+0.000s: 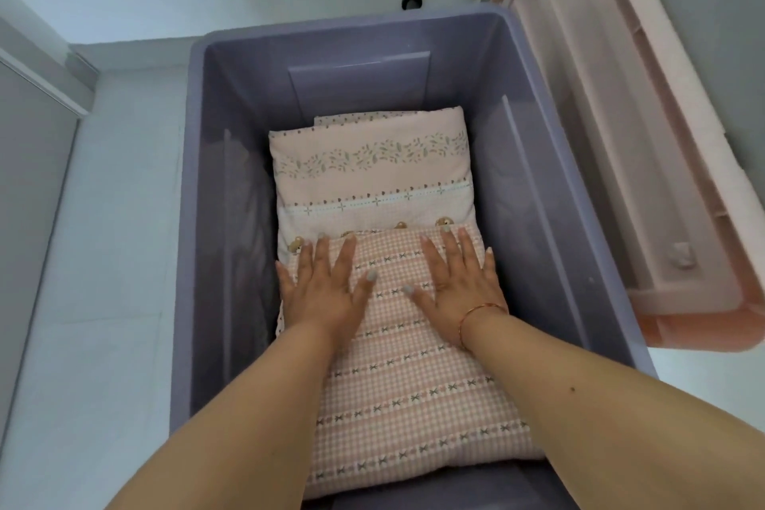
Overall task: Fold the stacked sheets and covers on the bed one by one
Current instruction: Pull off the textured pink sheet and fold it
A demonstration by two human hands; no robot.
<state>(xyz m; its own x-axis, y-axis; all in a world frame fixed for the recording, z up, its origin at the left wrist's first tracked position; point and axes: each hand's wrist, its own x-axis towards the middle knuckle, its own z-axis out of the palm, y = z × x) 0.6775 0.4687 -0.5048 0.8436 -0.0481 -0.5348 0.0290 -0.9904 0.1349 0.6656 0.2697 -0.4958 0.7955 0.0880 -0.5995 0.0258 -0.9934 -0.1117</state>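
Both hands lie flat, fingers straight and spread, palms down on a folded pink gingham cover with rows of small dark bows [414,377]. The left hand [327,290] presses near the cover's far left corner, and the right hand [459,286], with a thin orange bangle [476,313] at the wrist, presses near its far right corner; neither grips anything.

That cover sits inside a deep lavender plastic storage bin [194,219], at the near end, overlapping the near edge of a second folded piece, a pale pink sheet with a leafy border band and small bear prints [372,178], which fills the far end. Another patterned fabric edge shows just behind it. Beside the bin on the right, the bin's pink plastic lid [621,137] leans upright against the wall. The bin stands on a pale tiled floor [82,302].

No bed is in view, so this looks like stowing: a folded item is being pressed down and smoothed flat in the bin. The next move probably calls for lifting both hands clear without dragging the top layer, then fetching the next sheet to fold. Whether more remain cannot be told.
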